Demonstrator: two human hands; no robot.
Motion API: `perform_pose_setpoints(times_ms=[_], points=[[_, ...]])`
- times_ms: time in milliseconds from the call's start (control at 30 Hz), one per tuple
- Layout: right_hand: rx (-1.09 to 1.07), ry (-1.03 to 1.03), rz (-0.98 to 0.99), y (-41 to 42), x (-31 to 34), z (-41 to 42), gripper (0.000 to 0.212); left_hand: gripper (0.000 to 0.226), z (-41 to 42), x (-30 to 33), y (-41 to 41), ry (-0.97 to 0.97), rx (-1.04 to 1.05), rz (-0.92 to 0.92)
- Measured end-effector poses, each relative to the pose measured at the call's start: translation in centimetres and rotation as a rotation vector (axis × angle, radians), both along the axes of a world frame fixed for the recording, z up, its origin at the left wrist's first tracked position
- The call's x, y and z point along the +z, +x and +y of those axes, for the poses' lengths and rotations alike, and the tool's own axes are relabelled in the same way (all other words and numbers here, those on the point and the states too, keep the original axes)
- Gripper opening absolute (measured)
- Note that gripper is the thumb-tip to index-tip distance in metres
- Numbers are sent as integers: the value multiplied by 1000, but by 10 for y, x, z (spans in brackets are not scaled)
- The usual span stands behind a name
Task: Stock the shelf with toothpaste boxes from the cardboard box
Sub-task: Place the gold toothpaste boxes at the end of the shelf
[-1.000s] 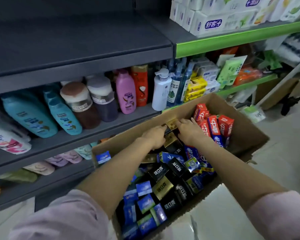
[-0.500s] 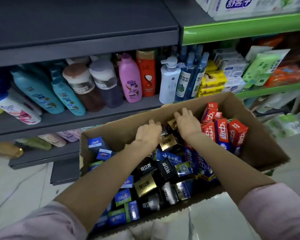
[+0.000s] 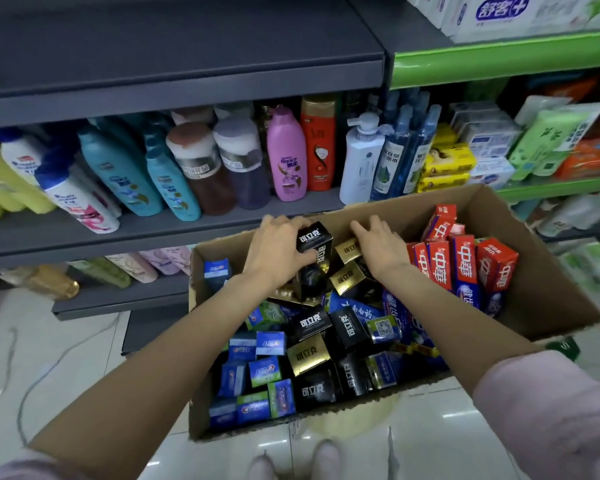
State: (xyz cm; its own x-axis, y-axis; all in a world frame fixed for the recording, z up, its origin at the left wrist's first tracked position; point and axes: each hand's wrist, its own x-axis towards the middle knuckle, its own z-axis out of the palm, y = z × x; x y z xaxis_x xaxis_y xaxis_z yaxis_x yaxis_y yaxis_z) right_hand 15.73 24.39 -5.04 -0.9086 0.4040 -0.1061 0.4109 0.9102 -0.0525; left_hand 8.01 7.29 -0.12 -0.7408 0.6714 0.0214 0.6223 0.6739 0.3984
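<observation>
- Basically, grey shelf (image 3: 187, 74) at top stands bare; the tier below it carries shampoo bottles (image 3: 174, 168).
- Cardboard box (image 3: 551, 306) sits low in front of the shelving, packed with mixed toothpaste boxes: blue ones (image 3: 264, 372) near left, red ones (image 3: 465, 265) upright at right, black and gold in the middle.
- Left hand (image 3: 274, 251) grips a black toothpaste box (image 3: 314, 251), fingers curled round its upper end, box tilted up out of the pile.
- Right hand (image 3: 378, 244) lies flat, fingers straight, on a gold box (image 3: 349, 250).
- Handling (judgement): light, stiff carton, glossy so a bit slippery; hold across the long sides, don't crush.
- Hidden: black box's lower end buried; left fingertips behind it; box depth unclear.
</observation>
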Motion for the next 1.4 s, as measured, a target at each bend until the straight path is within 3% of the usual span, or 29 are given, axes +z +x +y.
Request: perform_pose_setpoints(times_ms=[133,233,333,533,700,800,1067,1200,1300,1400], points=[[54,-163,56,3,5,4,56,50,-13,-5,-6,187,55,-148],[18,-409,315,5,28,-4,51,48,-23,1,-12,323,109,-201],[-67,-633,558,-6,70,-19,56,48,-28,23,-21,486,191,-240],[71,-914,743,-35,161,-61,28,46,-58,88,-50,880,398,-329],[220,-814,806,-77,230,-130,31,29,-98,148,-85,1082,367,-372],[221,-781,869,-111,262,-176,38,32,-130,179,-113,1124,381,-398],[216,-823,763,-226,304,-299,51,27,-254,228,-222,1111,402,-255],[314,-701,783,-275,319,-350,56,37,-316,237,-268,1101,462,-276],[394,-708,800,-300,329,-382,50,29,-355,236,-293,1115,488,-292],[466,-591,750,-327,339,-412,46,17,-390,238,-318,1107,522,-281]])
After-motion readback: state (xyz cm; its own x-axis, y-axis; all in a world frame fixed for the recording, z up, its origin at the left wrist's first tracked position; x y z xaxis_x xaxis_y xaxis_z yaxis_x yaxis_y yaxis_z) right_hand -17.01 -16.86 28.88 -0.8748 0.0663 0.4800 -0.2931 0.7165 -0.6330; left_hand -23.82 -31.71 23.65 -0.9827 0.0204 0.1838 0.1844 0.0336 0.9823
